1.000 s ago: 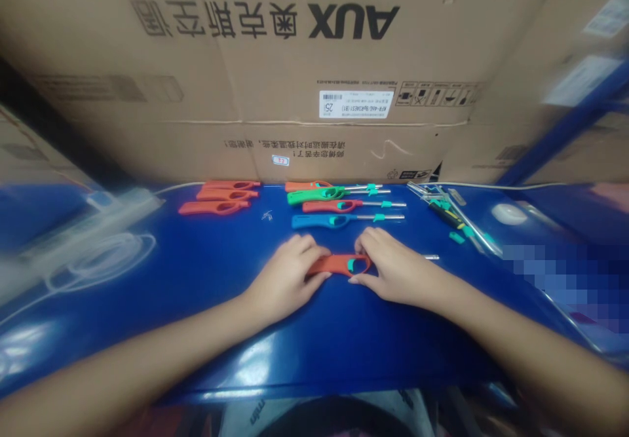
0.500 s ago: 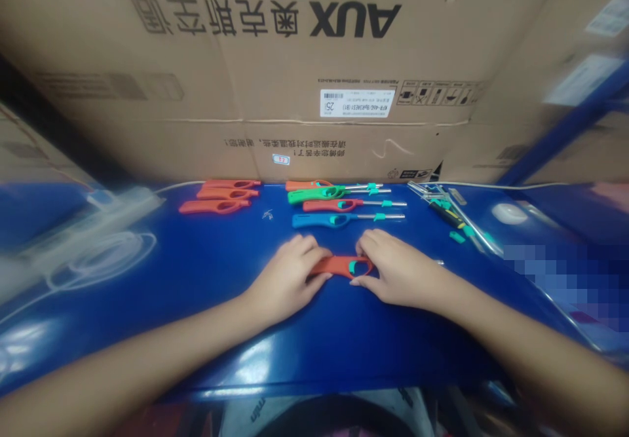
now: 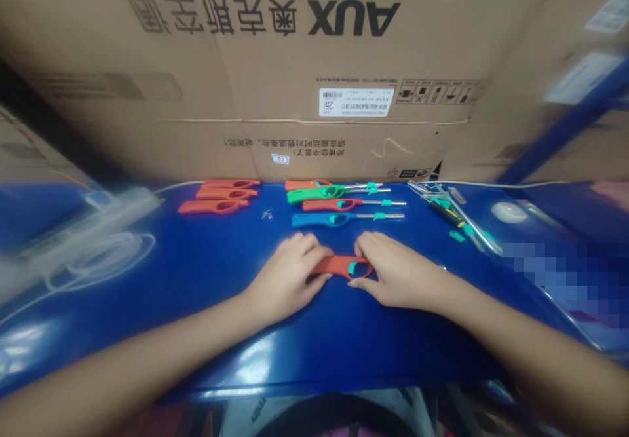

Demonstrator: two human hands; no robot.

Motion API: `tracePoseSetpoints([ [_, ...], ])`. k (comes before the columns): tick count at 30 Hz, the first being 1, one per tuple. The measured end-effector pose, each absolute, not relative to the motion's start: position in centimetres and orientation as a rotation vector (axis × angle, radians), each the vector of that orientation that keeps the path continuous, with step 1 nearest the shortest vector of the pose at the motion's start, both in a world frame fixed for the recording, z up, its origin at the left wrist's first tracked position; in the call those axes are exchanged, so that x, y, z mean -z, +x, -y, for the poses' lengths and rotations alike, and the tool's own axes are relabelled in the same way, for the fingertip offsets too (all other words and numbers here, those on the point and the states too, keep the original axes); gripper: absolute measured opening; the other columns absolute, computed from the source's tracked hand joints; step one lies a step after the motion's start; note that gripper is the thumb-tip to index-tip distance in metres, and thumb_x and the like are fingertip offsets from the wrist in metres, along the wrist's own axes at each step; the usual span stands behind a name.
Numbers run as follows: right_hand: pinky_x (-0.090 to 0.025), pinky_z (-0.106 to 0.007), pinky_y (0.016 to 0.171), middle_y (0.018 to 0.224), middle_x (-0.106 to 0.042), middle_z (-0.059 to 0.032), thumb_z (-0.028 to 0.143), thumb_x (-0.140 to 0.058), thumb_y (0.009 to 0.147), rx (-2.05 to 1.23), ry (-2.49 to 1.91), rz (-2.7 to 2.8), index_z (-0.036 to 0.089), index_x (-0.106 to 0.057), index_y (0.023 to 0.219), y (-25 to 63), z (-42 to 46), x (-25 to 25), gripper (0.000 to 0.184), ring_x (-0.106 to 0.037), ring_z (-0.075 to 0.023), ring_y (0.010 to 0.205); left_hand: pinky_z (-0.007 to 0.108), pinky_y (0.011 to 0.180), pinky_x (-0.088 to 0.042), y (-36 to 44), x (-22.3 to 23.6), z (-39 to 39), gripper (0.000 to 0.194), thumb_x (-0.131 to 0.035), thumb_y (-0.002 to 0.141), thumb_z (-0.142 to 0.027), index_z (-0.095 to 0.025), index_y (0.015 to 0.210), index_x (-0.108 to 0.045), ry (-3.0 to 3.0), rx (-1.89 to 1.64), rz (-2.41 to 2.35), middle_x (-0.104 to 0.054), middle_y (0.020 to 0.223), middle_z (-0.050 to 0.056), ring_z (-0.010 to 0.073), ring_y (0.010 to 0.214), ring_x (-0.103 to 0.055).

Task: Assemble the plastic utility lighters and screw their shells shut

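Between both hands, just above or on the blue table, is a red long-necked lighter with a teal trigger in its loop. My left hand is closed around the handle end. At the loop end, my right hand pinches with thumb and fingers. Its metal tube is mostly hidden behind the right hand; only the tip shows past the wrist. Beyond the hands lie a blue lighter, a red lighter, a green lighter and an orange one, all with metal tubes pointing right.
Several red lighter casings without tubes lie at the back left, beside small metal bits. Metal tubes, teal parts and a black-and-yellow screwdriver are at the right. A power strip and coiled cable stand left. A cardboard box walls the back.
Both hands keep their hold on the red lighter with barely any movement. The tube tip past my right wrist has shifted slightly and shows less.
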State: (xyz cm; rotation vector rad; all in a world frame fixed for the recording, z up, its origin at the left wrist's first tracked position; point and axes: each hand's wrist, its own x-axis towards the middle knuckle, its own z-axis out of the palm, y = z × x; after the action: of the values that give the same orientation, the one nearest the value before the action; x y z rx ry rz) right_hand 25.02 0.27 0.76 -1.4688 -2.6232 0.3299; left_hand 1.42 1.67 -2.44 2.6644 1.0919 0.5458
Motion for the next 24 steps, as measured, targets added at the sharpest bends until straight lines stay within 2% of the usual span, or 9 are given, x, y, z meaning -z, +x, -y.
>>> tracePoseSetpoints([
  [5, -0.043, -0.035, 0.071, 0.094, -0.059, -0.0083, 0.038, -0.073, 0.087, -0.289, -1.385, 2.645, 0.016, -0.053, 0.096, 24.9, -0.3, -0.1, 0.030, -0.053, -0.0219, 0.082, 0.042, 0.088, -0.045, 1.5, 2.6, -1.8, 0.028, -0.059, 0.098, -0.032, -0.019, 0.122, -0.060, 2.716, -0.526, -1.021, -0.062, 0.116, 0.009, 0.0259, 0.102, -0.054],
  [11, -0.043, -0.034, 0.070, 0.096, -0.059, -0.0084, 0.037, -0.073, 0.086, -0.322, -1.334, 2.611, 0.018, -0.052, 0.096, 24.7, -0.5, 0.3, 0.031, -0.054, -0.0222, 0.083, 0.042, 0.090, -0.045, 1.4, 2.9, -2.1, 0.033, -0.055, 0.101, -0.038, -0.020, 0.129, -0.058, 2.733, -0.496, -0.992, -0.062, 0.118, 0.010, 0.0263, 0.104, -0.055],
  [18, -0.039, -0.029, 0.063, 0.090, -0.060, -0.0053, 0.034, -0.072, 0.087, -0.374, -1.349, 2.574, 0.020, -0.048, 0.097, 24.8, -0.5, 0.3, 0.030, -0.053, -0.0188, 0.074, 0.042, 0.093, -0.046, 1.4, 2.9, -2.5, 0.028, -0.056, 0.100, -0.037, -0.022, 0.123, -0.060, 2.616, -0.535, -0.978, -0.062, 0.119, 0.008, 0.0255, 0.104, -0.056],
  [24, -0.039, -0.027, 0.063, 0.091, -0.063, -0.0017, 0.047, -0.077, 0.081, -0.554, -1.449, 2.415, 0.022, -0.049, 0.106, 25.1, -1.4, 0.2, 0.045, -0.059, -0.0183, 0.075, 0.041, 0.096, -0.046, 1.1, 3.2, -3.0, 0.028, -0.058, 0.100, -0.037, -0.021, 0.122, -0.062, 2.515, -0.646, -0.941, -0.062, 0.117, 0.008, 0.0241, 0.107, -0.056],
])
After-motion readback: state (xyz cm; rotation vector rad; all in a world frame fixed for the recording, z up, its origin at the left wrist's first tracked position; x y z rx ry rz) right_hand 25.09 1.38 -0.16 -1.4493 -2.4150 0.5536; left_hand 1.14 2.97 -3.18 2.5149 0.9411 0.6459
